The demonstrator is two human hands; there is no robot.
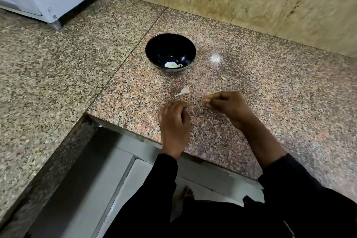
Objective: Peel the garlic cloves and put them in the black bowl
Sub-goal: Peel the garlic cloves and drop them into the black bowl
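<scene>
Garlic cloves, pale and peeled point(172, 64), already down in glossy black bowl point(170, 53) on speckled granite surface point(251, 102). Right hand point(228, 105) pinching something small, maybe peel. Left hand point(173, 120) curled, grip unclear. Probably more left.

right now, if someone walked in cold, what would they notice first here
The black bowl stands out most, sitting mid-counter with a few pale peeled garlic cloves at its bottom. Nearer the counter edge, both hands work close together: the left hand curled with its fingertips on the granite counter, the right hand pinching something small. A scrap of garlic skin lies between them and the bowl.
</scene>
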